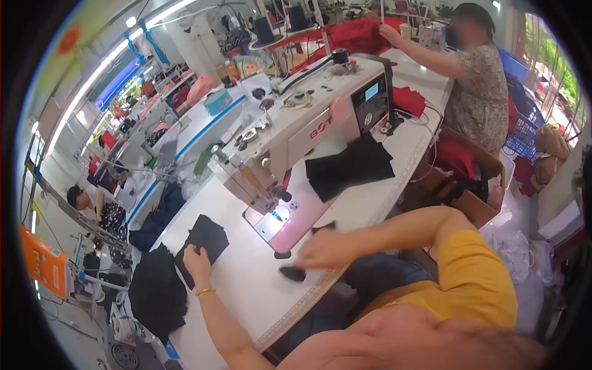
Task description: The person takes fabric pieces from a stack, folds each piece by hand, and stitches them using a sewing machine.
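My left hand (197, 266) has its fingers curled on the edge of a black fabric piece (208, 237) lying on the white sewing table. Beside it, a larger pile of black fabric (157, 293) hangs over the table's left end. Near the front edge, my right hand (325, 249) is closed and blurred by motion. Small dark fabric (292, 272) pokes out below that hand, and another dark bit shows above it. Between the hands and the machine arm is the lit needle area of a sewing machine (277, 217). More black fabric pieces (349, 168) lie right of the needle.
The sewing table (246, 290) has a measuring strip along its front edge. A person (481, 92) stands at the far right by red fabric (357, 34). Another person (102, 206) is at the left. A cardboard box (475, 185) stands on the right. Thread cones (262, 29) rise behind the machine.
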Demonstrator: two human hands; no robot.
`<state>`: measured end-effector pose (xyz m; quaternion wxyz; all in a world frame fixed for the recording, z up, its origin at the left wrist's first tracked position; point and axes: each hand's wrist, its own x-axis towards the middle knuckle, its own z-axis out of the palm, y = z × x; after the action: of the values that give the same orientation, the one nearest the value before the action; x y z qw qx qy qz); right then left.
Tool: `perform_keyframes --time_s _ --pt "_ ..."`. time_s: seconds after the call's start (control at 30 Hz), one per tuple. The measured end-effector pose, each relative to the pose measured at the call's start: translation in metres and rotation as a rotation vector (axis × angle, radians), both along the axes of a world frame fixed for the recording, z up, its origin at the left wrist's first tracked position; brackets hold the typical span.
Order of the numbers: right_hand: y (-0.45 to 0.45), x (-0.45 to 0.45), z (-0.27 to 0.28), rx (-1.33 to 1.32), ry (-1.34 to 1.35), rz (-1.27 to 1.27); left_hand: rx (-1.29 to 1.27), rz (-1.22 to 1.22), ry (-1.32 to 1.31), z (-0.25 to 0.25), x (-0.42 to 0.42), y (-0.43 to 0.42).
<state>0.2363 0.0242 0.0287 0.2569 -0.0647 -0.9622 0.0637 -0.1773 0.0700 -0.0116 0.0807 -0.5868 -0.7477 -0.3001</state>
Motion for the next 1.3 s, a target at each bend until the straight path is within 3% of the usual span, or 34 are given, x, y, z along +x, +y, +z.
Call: perform_keyframes --time_s 0.07,0.13,0.2,0.27,0.37,0.47,0.53,0.6,0.83,0.9,1.13,1.23,1.3 --pt "0.021 0.049 0.025 0.373 0.194 -0.13 0.122 -0.073 0.013 0.027 0.021 -0.007" --pt "0.04 0.088 0.05 0.59 0.203 -0.239 -0.093 -0.196 0.025 0.061 0.075 -0.022" --pt "0.059 0.111 0.061 0.759 0.053 -0.308 -0.232 -0.28 0.27 0.051 0.119 -0.03" --pt "0.085 0.121 0.035 0.719 -0.068 -0.367 -0.276 -0.376 0.407 0.029 0.154 -0.043" --pt "0.118 0.125 -0.033 0.423 -0.218 -0.652 -0.234 -0.384 0.46 0.024 0.196 -0.08" --pt "0.111 0.119 -0.036 0.323 -0.084 -0.621 -0.22 -0.54 0.313 0.021 0.198 -0.106" --pt "0.107 0.115 -0.034 0.33 -0.079 -0.625 -0.052 -0.794 0.183 0.027 0.19 -0.114" --pt "0.095 0.104 -0.023 0.332 -0.063 -0.631 -0.058 -0.79 0.168 0.018 0.185 -0.12" --pt "0.024 0.028 -0.023 -0.05 0.052 -0.054 0.015 -0.704 0.116 0.003 0.231 -0.135" --pt "0.017 0.016 -0.028 -0.278 -0.099 0.049 0.017 -0.718 0.084 0.01 0.235 -0.133" --pt "0.016 0.018 -0.035 -0.281 -0.033 0.036 -0.139 -0.782 -0.034 0.034 0.204 -0.117" --pt "0.015 0.017 -0.029 -0.456 -0.174 -0.09 -0.286 -0.744 -0.025 0.049 0.2 -0.078" --pt "0.017 0.016 -0.038 -0.337 0.047 -0.048 -0.394 -0.794 0.021 0.052 0.2 -0.053"
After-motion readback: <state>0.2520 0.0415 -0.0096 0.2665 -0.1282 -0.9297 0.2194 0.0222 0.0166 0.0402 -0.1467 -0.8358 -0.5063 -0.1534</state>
